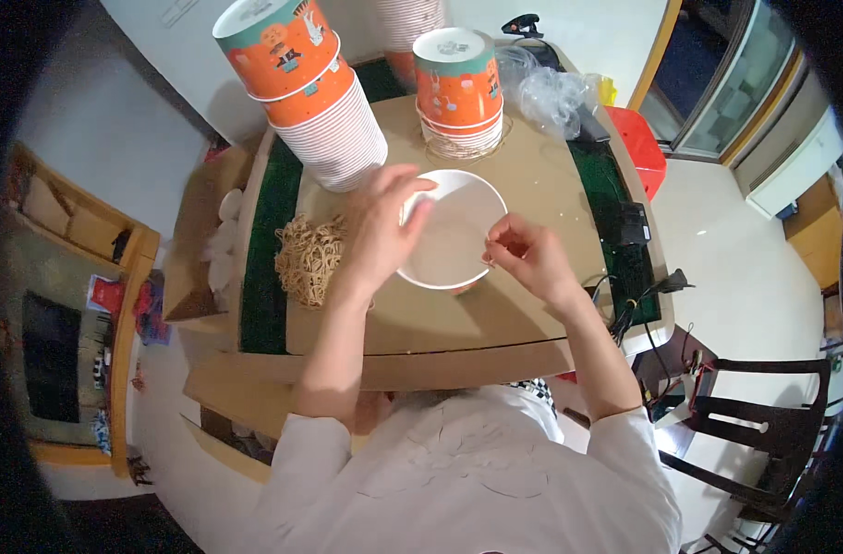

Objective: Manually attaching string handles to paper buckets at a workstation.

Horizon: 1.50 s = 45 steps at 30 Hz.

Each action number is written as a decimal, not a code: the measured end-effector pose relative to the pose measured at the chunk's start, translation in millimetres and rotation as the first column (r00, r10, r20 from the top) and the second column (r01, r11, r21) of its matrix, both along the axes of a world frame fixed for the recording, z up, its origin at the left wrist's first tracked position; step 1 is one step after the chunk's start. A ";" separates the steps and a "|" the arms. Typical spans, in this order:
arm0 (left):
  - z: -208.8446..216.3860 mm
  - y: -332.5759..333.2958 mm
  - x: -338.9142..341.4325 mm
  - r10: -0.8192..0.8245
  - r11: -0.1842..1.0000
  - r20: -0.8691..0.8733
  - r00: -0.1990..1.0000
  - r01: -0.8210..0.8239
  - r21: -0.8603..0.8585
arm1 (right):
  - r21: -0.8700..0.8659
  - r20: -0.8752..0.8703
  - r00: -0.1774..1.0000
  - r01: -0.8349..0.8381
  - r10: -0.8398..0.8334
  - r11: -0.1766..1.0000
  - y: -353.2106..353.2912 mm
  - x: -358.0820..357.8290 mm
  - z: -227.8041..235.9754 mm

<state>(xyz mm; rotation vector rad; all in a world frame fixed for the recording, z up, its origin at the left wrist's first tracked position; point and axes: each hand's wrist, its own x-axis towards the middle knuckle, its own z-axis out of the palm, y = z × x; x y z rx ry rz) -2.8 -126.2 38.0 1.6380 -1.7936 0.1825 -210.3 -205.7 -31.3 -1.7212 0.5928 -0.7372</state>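
A white-lined paper bucket (454,222) stands mouth up on the cardboard-covered table before me. At its left rim is my left hand (384,226), slightly blurred, its thumb and fingers spread apart. My right hand (529,258) is at the right rim with thumb and fingertips pinched together; whatever they pinch is too small to make out. Beside my left wrist lies a tangled heap of thin tan loops, like rubber bands (310,258). Similar tan loops (463,145) lie around the base of a short stack of upturned orange buckets (458,83).
A tall, leaning stack of orange-and-white buckets (329,129) rises at the far left, with another stack (410,28) behind. Clear plastic bags (551,97) lie at the back right. Black cables (638,305) and an adapter (634,224) sit along the right edge, near a dark chair (754,415).
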 end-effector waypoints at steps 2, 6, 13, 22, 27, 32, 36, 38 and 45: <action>-17.1 -3.5 -10.5 -0.180 0.979 -0.200 0.963 0.195 0.058 | 0.023 0.016 1.000 -0.004 0.004 1.000 0.9 1.0 1.8; -32.2 7.6 -40.3 -0.267 0.891 -0.363 0.893 0.372 0.260 | 0.057 0.044 0.999 0.009 -0.011 0.998 3.9 2.1 11.0; -32.4 2.3 -40.6 -0.036 0.798 -0.620 0.784 0.396 0.454 | 0.075 0.035 0.999 0.000 -0.003 0.997 4.5 -0.1 9.4; -45.7 5.6 -37.8 -0.099 0.801 -0.657 0.747 0.451 0.393 | 0.128 0.108 0.994 -0.047 0.033 0.991 7.1 -0.8 8.4; -44.1 8.2 -42.5 -0.107 0.847 -0.790 0.603 0.472 0.245 | -0.024 -0.077 0.997 -0.018 0.016 1.000 6.3 -4.4 10.7; -42.8 4.7 -46.4 -0.035 0.894 -0.805 0.592 0.378 0.239 | -0.089 -0.045 0.998 0.038 -0.042 0.995 10.5 -1.2 6.7; -41.4 5.2 -45.6 0.017 0.880 -0.774 0.633 0.358 0.312 | -0.077 0.031 0.989 0.147 -0.145 0.986 12.8 2.0 -0.4; -35.8 7.8 -47.0 0.008 0.895 -0.794 0.608 0.350 0.277 | -0.158 -0.018 0.985 0.164 -0.169 0.974 15.0 0.5 10.0; -33.0 9.1 -36.7 -0.173 0.925 -0.438 0.882 0.298 0.234 | -0.140 -0.061 0.987 0.141 -0.151 0.980 0.7 -0.4 5.4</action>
